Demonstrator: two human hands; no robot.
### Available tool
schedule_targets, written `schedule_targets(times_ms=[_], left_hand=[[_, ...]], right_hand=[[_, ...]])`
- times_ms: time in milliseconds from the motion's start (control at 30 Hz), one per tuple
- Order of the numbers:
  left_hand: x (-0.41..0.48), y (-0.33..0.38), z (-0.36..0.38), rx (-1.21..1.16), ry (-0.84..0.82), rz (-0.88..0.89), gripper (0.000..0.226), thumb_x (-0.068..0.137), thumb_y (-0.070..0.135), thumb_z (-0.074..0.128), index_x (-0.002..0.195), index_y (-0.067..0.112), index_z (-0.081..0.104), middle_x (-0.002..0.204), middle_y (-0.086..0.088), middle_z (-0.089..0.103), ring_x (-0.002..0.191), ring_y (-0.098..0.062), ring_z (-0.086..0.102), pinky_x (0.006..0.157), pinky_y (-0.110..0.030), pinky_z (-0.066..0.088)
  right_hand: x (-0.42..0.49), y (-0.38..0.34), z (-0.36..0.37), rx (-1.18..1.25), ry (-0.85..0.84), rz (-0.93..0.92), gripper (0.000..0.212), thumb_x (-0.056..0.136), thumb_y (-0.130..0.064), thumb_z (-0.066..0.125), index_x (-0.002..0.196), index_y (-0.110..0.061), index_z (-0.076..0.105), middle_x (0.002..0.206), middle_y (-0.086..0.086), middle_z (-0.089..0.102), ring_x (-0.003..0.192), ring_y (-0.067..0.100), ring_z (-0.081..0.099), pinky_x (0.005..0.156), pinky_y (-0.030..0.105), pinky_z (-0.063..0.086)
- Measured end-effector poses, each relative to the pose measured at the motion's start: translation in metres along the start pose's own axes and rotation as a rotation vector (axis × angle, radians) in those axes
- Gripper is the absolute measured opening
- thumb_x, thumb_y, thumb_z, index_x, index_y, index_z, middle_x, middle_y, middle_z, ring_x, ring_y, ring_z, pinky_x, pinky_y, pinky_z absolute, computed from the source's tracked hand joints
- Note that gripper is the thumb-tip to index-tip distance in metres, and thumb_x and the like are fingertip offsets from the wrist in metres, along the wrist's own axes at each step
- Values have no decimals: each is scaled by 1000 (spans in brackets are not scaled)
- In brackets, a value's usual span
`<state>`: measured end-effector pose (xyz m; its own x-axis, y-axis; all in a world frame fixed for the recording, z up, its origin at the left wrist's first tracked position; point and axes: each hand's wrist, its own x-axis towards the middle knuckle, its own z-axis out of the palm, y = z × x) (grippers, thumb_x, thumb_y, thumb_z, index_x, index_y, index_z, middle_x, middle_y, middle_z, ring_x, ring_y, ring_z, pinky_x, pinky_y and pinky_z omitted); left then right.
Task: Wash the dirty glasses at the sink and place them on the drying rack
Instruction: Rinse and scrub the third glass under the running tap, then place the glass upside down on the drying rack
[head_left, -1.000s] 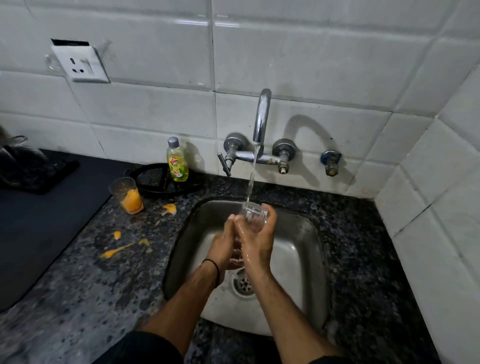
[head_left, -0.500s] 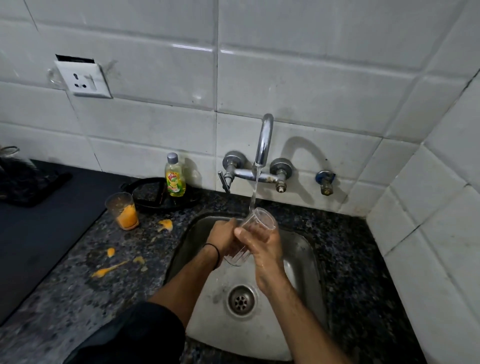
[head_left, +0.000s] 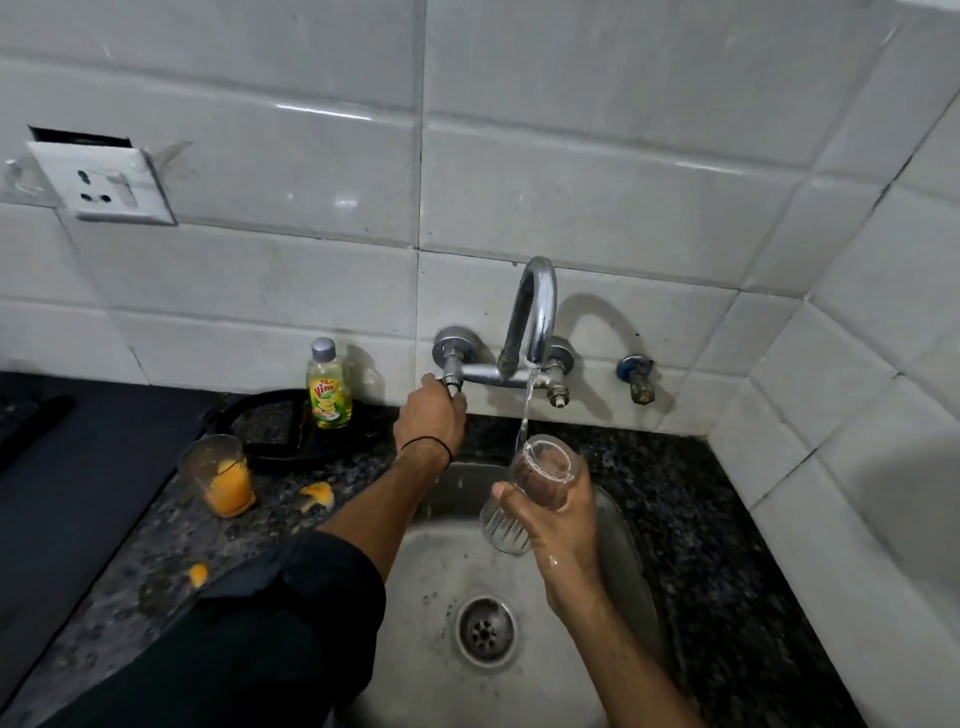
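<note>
My right hand (head_left: 563, 519) is wrapped round a clear ribbed drinking glass (head_left: 540, 480). I hold it tilted over the back edge of the stainless steel sink (head_left: 447, 571), mouth turned up toward the wall. A thin stream of water (head_left: 525, 410) from the curved chrome wall tap (head_left: 535, 306) falls at its rim. My left hand (head_left: 431, 421) is on the tap's left chrome valve handle (head_left: 453, 383), fingers curled round it. On the speckled dark stone counter (head_left: 675, 493), left of the sink, stands a second clear glass with orange residue (head_left: 221, 480), with orange scraps (head_left: 318, 493) beside it. At the counter's back edge a yellow dish-soap bottle (head_left: 328, 387) stands on a round black tray (head_left: 280, 436).
</note>
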<state>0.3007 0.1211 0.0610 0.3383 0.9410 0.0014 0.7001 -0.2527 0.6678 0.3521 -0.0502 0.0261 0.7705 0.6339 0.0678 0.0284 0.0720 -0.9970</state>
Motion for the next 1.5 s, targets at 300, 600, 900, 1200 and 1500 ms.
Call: schedule_targets(times_ms=[300, 600, 900, 1200, 1500], left_hand=[[6, -7, 9, 157, 19, 215, 39, 103, 19, 37, 140, 6, 38, 116, -16, 66, 103, -39, 64, 84, -48, 51], [-55, -30, 16, -353, -330, 4, 49, 100, 42, 50, 130, 3, 44, 125, -19, 62, 113, -35, 61, 97, -44, 49], [-130, -47, -15, -678, -692, 174, 41, 95, 54, 55, 128, 30, 59, 117, 10, 67, 106, -7, 64, 85, -34, 58], [-131, -87, -57, -510, -509, 205, 30, 96, 26, 65, 124, 14, 66, 98, 13, 70, 83, 11, 63, 70, -5, 44], [-142, -181, -136, -429, -42, 18, 24, 99, 25, 57, 119, 20, 68, 102, 7, 71, 90, -7, 68, 80, -26, 55]], right_hand=[[-4, -7, 18, -4, 3, -55, 59, 71, 2, 86, 116, -24, 59, 104, -1, 72, 95, 12, 70, 81, 28, 59], [-7, -9, 26, 54, 80, 9, 54, 75, 6, 81, 115, -21, 57, 100, 8, 73, 90, 17, 72, 81, 35, 61], [-23, -11, 17, 203, 166, 211, 59, 77, -33, 81, 118, 1, 55, 93, 17, 70, 79, 28, 70, 71, 42, 60], [-35, -2, 38, 483, -106, 549, 98, 61, -47, 89, 136, 1, 50, 128, 36, 59, 104, 42, 63, 84, 50, 54], [-64, -7, 136, 587, -390, 831, 50, 95, -51, 55, 130, -16, 56, 128, 14, 61, 101, 30, 63, 96, 54, 43]])
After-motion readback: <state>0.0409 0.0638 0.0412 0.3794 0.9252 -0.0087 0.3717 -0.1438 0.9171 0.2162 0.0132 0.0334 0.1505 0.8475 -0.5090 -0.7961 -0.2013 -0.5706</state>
